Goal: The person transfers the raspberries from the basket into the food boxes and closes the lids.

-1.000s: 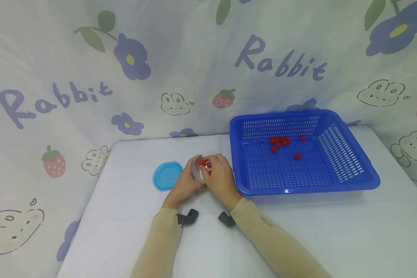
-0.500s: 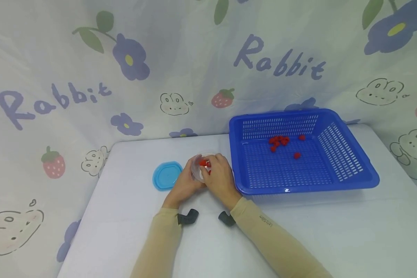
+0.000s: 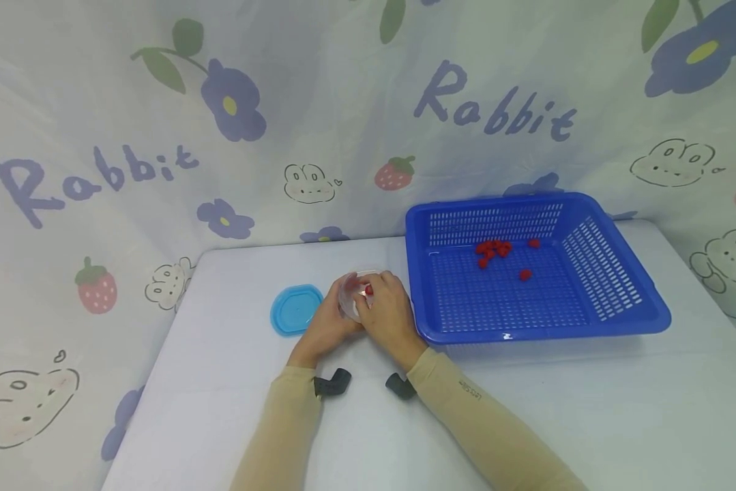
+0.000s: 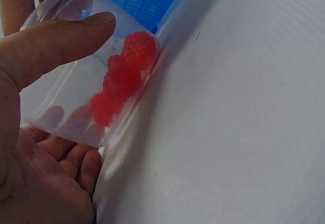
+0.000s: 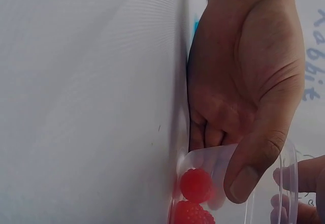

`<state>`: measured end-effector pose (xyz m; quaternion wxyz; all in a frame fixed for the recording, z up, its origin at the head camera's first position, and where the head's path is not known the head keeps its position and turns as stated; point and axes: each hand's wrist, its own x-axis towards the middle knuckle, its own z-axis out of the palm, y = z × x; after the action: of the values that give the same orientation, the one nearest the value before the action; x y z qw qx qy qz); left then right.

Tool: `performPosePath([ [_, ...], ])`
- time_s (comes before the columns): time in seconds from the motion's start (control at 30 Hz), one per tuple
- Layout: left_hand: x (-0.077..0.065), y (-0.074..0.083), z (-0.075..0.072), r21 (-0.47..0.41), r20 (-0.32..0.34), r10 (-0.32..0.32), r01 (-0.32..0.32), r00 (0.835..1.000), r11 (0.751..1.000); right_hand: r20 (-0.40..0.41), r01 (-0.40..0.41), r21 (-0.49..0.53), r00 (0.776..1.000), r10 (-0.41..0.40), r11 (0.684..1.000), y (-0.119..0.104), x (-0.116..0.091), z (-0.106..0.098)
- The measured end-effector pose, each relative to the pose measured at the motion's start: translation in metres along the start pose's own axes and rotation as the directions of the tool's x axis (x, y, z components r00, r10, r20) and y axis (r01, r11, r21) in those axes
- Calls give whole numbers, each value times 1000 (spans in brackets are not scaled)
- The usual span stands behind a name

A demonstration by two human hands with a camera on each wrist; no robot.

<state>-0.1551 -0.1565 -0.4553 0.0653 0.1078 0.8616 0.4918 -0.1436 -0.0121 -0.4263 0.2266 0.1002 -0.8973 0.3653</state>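
Purple lettering (image 3: 498,123) on the white backdrop (image 3: 343,82) reads "Rabbit" twice, and shows sideways in the right wrist view. Tiny print (image 3: 469,390) on the right sleeve (image 3: 490,426) looks like "LetsSlim"

The head camera looks forward and down on the clear plastic container (image 3: 348,303) from high up. Both wrist cameras, turned on their sides, face its wall from low and close. They share its raspberries (image 4: 122,82); head and left wrist share the blue slotted basket (image 3: 564,335) beyond it.
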Motion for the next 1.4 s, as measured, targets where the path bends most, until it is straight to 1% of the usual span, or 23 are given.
performPosePath([
  [0.17, 2, 0, 0, 4, 10, 6, -6, 1000, 1000, 6, 1, 12, 1000, -1, 1000, -1, 1, -2],
  [0.33, 3, 0, 1, 8, 13, 8, -8, 1000, 1000, -2, 30, 17, 1000, -30, 999, -3, 0, -5],
  [0.47, 3, -1, 2, 37, 20, -11, 10, 1000, 999, 25, 34, 41, 999, -35, 999, -7, -2, -9],
  [0.63, 1, -2, 2, 53, 12, -11, 10, 1000, 999, 52, 25, 71, 998, -28, 997, -14, -4, -15],
  [0.8, 0, -4, 2, 71, 10, 7, -7, 1000, 997, 44, 59, 87, 997, -63, 994, -20, -6, -19],
  [1.0, 1, -4, 1, 112, 7, 62, -62, 998, 992, 8, 94, 102, 995, -95, 990, -27, -7, -26],
  [1.23, 0, -4, -2, 67, 8, 82, -82, 997, 994, 5, 105, 141, 994, -107, 984, -36, -4, -39],
  [1.27, 0, -4, -2, 63, 8, 95, -95, 995, 994, 5, 104, 141, 994, -106, 984, -37, -4, -41],
  [1.33, -3, 7, -5, 44, 21, 92, -93, 996, 995, 7, 100, 146, 995, -102, 984, -38, -3, -44],
  [1.4, -4, 7, -5, 28, 25, 82, -83, 996, 996, 10, 97, 160, 995, -100, 982, -40, -3, -47],
])
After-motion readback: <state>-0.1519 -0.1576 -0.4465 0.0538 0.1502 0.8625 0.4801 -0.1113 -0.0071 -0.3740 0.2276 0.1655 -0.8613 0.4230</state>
